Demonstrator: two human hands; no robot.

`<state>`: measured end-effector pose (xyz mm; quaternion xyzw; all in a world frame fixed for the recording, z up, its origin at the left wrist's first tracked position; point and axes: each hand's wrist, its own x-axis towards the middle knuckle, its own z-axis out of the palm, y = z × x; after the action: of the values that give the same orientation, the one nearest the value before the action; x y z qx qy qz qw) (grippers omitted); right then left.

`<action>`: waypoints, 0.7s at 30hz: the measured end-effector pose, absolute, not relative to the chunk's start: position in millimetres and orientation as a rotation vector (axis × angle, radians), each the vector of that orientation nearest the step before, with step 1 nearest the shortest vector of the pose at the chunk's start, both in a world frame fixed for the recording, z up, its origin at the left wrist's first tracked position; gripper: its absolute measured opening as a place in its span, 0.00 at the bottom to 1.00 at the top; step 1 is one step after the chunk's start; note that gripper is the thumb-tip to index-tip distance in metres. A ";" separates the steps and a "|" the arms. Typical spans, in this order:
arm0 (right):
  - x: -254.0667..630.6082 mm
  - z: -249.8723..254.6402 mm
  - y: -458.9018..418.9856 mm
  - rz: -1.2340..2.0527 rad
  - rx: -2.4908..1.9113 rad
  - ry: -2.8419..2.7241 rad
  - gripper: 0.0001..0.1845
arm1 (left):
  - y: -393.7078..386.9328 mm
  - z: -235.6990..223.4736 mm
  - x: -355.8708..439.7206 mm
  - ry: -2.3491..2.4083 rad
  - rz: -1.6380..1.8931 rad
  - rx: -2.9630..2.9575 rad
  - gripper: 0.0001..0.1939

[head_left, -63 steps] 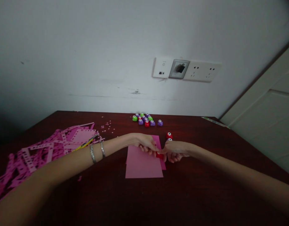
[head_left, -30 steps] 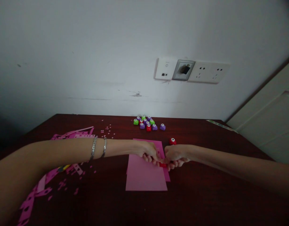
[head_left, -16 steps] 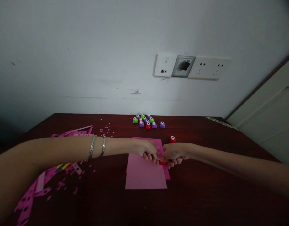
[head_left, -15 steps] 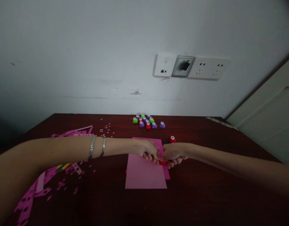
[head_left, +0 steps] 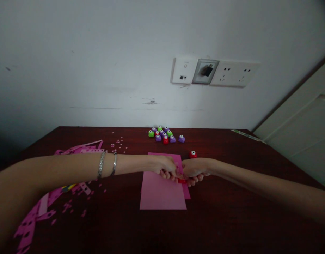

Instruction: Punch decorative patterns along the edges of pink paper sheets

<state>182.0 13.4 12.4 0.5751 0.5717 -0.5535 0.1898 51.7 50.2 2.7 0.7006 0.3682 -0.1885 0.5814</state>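
Note:
My left hand (head_left: 166, 166) and my right hand (head_left: 195, 168) meet over pink paper, fingers curled and closed. Between them shows part of a red craft punch (head_left: 182, 181), gripped from both sides; most of it is hidden by the fingers. A bit of pink paper with small marks (head_left: 176, 164) sticks up behind my fingers, partly hidden. Under the hands lies a light pink sheet (head_left: 162, 195), overlapping a darker pink sheet (head_left: 165, 154). Just beyond my right hand stands another red punch (head_left: 192, 154).
Several purple, green and red punches (head_left: 162, 134) cluster near the wall, with a purple one (head_left: 181, 138) slightly apart. Punched pink strips (head_left: 27, 229) and small cut-outs (head_left: 67, 207) lie on the left, with a yellow-and-grey item (head_left: 68, 188). A thin strip (head_left: 248, 136) lies far right.
The whole view has shifted slightly, so everything sits a little higher and further left. Both hands keep the same closed hold on the red craft punch.

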 end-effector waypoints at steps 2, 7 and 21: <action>181.7 14.8 12.7 -1.545 1.634 1.603 0.14 | 50.2 2.5 50.7 0.892 -0.451 1.501 0.10; 183.0 21.1 11.9 -1.550 1.650 1.569 0.12 | 51.4 -1.7 47.0 0.897 -0.448 1.428 0.10; 195.6 18.7 -13.7 -1.530 1.765 1.832 0.22 | 49.2 -18.2 30.3 0.756 -0.253 1.481 0.08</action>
<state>195.6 -13.7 18.7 0.5925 0.6148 -0.5134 0.0866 30.3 49.2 -18.2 0.6563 0.3351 -0.1120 0.6666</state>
